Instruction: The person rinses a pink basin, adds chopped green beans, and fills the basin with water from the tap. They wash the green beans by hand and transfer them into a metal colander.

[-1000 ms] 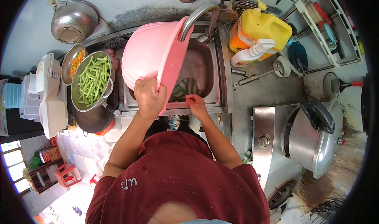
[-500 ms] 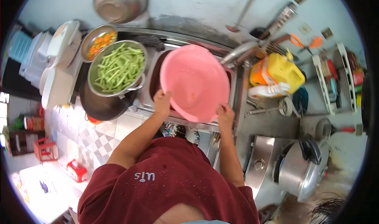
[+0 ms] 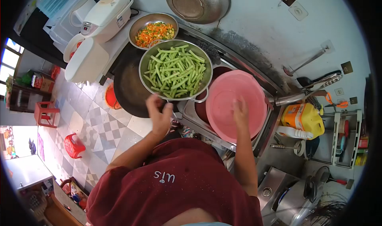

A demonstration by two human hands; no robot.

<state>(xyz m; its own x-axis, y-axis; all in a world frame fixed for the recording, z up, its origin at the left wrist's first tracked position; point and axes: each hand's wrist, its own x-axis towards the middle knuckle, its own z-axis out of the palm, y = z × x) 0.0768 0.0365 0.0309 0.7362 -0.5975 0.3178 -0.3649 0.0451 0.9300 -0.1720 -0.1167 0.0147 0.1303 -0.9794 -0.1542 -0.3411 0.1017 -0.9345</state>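
Note:
A round metal pot (image 3: 209,73) with loop handles holds cut green beans (image 3: 177,71). Just below its near rim is my left hand (image 3: 160,116), thumb and fingers apart and nothing between them. The pink plastic basin (image 3: 223,122) rests over the sink (image 3: 195,114). Above the inside of the basin hovers my right hand (image 3: 240,114), its fingers extended and slightly blurred, gripping nothing. Under and beside the pot is a large dark wok (image 3: 127,94).
Behind the pot stands a metal bowl (image 3: 133,30) of diced orange and green vegetables. A white rice cooker (image 3: 105,17) is at upper left. Yellow jug (image 3: 308,120) and white bottle (image 3: 294,133) stand right of the sink. A perforated metal colander (image 3: 215,3) hangs on the wall.
Both hands have let go of the pink basin, which is now down over the sink. My left hand has moved toward the bean pot. The view has turned left.

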